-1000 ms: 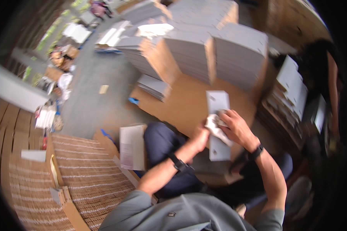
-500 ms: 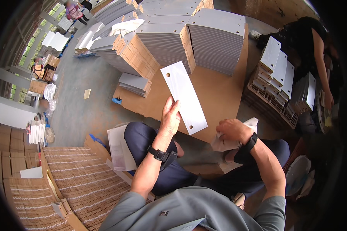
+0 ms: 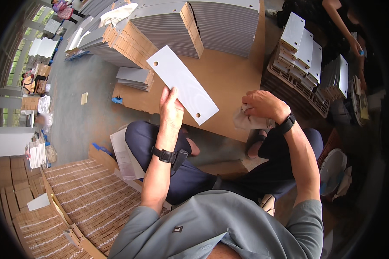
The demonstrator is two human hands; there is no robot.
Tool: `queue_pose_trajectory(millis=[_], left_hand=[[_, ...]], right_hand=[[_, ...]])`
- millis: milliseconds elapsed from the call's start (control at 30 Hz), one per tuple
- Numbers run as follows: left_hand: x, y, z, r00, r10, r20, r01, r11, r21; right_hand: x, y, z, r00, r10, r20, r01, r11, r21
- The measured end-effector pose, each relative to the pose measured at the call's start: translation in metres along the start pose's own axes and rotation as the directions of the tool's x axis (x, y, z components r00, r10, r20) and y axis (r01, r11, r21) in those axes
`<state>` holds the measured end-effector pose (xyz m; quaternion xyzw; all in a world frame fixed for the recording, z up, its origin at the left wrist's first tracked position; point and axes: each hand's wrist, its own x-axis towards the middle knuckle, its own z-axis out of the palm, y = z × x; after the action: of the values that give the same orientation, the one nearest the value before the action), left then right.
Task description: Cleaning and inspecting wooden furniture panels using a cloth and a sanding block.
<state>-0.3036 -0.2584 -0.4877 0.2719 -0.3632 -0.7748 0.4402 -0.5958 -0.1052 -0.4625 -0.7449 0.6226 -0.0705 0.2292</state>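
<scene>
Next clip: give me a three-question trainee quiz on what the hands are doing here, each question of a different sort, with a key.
1. True or false: the left hand holds the white panel by its long edge.
2. What does the right hand grip? A) a crumpled cloth B) a pen C) a tape roll
3. Fill in: a round hole shows near each ____ of the white panel.

Key: 1 true; 2 A; 3 end
</scene>
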Motion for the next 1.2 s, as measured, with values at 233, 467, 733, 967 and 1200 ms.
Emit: queue_pose_trajectory(millis=[233, 467, 733, 967, 1200], left_hand=[[-0.006, -0.002, -0.022, 0.987, -0.05, 0.155, 0.11, 0.908, -0.405], [-0.013, 0.024, 0.019, 0.986, -0.07, 0.148, 0.132, 0.875, -0.465], [-0.023, 0.026, 0.041, 0.992, -0.091, 0.083, 0.117, 0.902, -0.416], [-0.02, -0.01, 0.048, 0.971, -0.178, 0.162, 0.218, 0.937, -0.273], [-0.034, -0.021, 0.047, 0.868, -0.337, 0.364, 0.438, 0.866, -0.241]], right_hand=[[-0.005, -0.007, -0.001, 0.999, 0.035, 0.033, -0.036, 0.999, 0.005], [-0.001, -0.007, 0.003, 1.0, 0.017, -0.027, -0.017, 1.0, -0.008], [0.015, -0.067, -0.029, 0.794, -0.102, -0.599, 0.227, 0.964, 0.137], [0.051, -0.109, 0.019, 0.678, -0.452, -0.58, 0.448, 0.879, -0.163], [0.087, -0.041, -0.017, 0.611, -0.076, -0.788, -0.001, 0.995, -0.097]])
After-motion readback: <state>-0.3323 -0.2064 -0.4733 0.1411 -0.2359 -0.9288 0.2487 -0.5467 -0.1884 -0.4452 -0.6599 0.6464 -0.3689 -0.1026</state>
